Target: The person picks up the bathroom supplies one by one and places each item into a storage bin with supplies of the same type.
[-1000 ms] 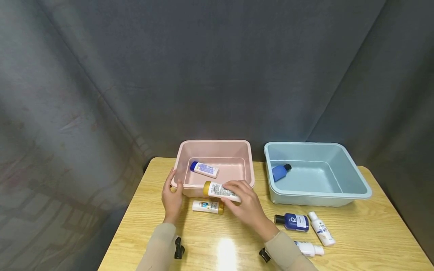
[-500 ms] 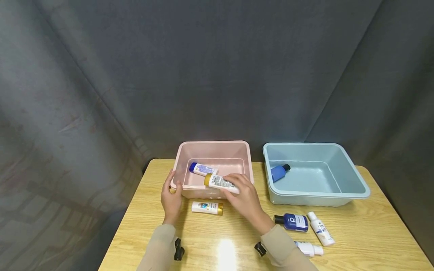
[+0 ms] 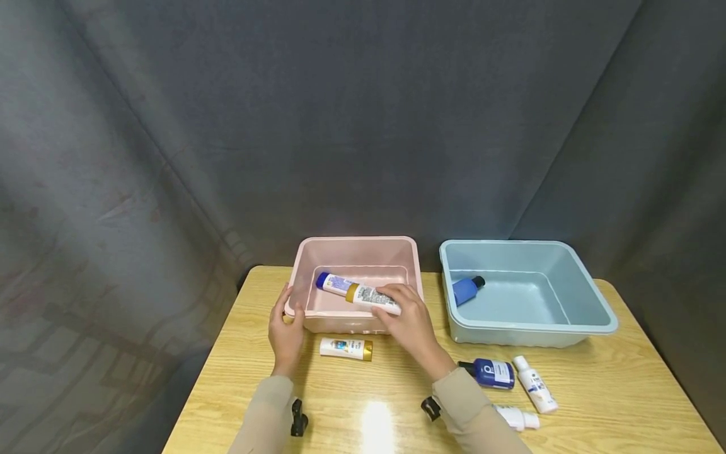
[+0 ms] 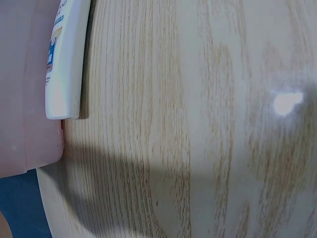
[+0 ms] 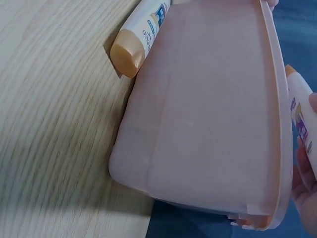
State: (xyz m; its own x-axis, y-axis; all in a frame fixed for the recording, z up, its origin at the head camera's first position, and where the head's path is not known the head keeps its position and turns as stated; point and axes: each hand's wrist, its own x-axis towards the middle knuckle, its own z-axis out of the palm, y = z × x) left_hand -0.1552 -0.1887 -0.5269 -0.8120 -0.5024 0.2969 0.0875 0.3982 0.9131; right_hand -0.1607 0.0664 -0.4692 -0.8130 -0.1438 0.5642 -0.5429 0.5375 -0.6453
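My right hand (image 3: pixel 414 325) grips a white bottle with a gold cap (image 3: pixel 374 299), tilted over the front rim of the pink bin (image 3: pixel 340 325), cap end to the left. Behind it, inside the bin, lies a white bottle with a blue cap (image 3: pixel 336 284), partly covered by the held one. At the front left corner, my left hand (image 3: pixel 286 340) holds the bin's rim between thumb and fingers. A second white, gold-capped bottle (image 3: pixel 343 348) lies on the table against the bin's front. In the right wrist view, part of the held bottle (image 5: pixel 303 116) shows beyond the rim.
A light blue bin (image 3: pixel 527 334) stands to the right with a blue bottle (image 3: pixel 466 290) in it. On the table (image 3: pixel 238 366) before it lie a dark blue bottle (image 3: pixel 495 373) and two white bottles, one slanted (image 3: pixel 535 386), one partly hidden by the sleeve (image 3: pixel 516 417). Dark curtain (image 3: pixel 363 126) hangs behind.
My right hand has carried the gold-capped bottle forward and slightly lower, from before the pink bin to over its front rim. The left hand keeps its place at the corner.
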